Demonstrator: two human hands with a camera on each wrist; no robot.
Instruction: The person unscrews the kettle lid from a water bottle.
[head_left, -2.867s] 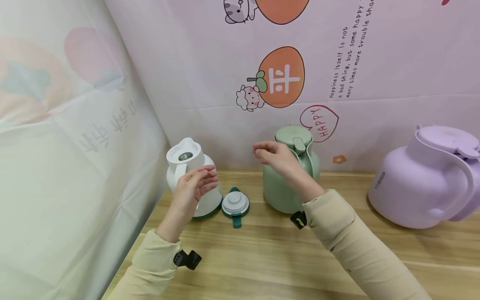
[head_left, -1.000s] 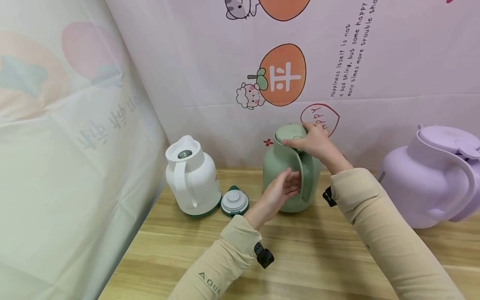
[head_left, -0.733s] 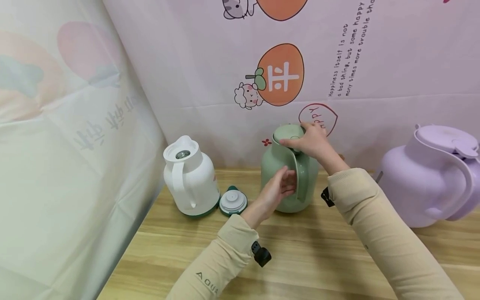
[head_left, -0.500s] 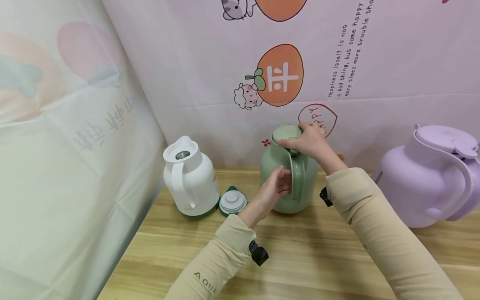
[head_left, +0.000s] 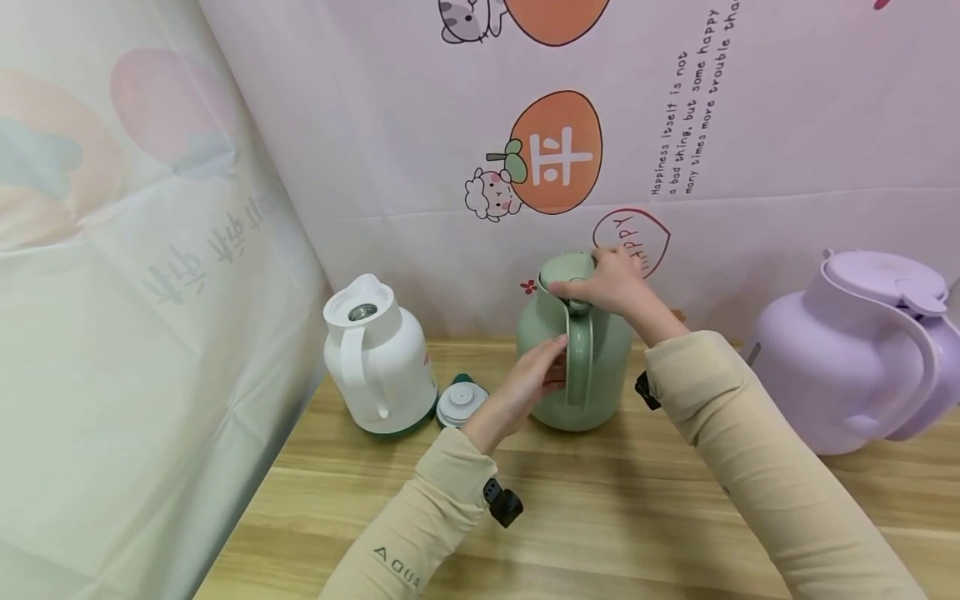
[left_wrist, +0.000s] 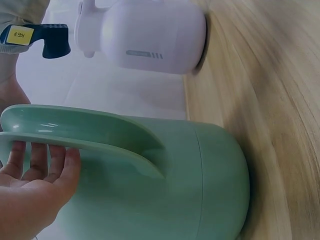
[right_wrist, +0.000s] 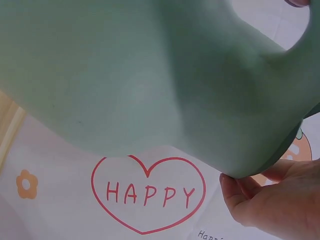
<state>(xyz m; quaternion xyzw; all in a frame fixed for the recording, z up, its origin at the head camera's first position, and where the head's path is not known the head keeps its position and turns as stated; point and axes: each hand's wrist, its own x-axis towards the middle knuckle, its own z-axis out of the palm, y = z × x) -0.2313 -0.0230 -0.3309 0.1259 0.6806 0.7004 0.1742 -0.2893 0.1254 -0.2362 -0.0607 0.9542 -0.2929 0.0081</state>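
Note:
A green vacuum jug point(head_left: 611, 371) stands upright at the back of the table, its handle point(head_left: 579, 362) facing me. My right hand point(head_left: 618, 285) holds the jug's top, thumb across the lid point(head_left: 566, 267) and fingers at the rim's right side; the right wrist view shows this hand point(right_wrist: 280, 200) at the jug's top edge. My left hand point(head_left: 525, 387) is beside the handle. In the left wrist view the fingers point(left_wrist: 57, 162) reach up with their tips against the handle's edge, not wrapped round it.
To the left stands a white jug point(head_left: 386, 367) with an uncovered mouth; its white-and-green lid point(head_left: 461, 402) lies beside it, partly behind my left forearm. A purple jug point(head_left: 832, 367) stands to the right. Printed cloth point(head_left: 420, 150) rises behind the wooden table point(head_left: 600, 517).
Both hands have come to the green jug from farther left. Over the last second its handle has swung left to face me, with both hands shifting slightly left.

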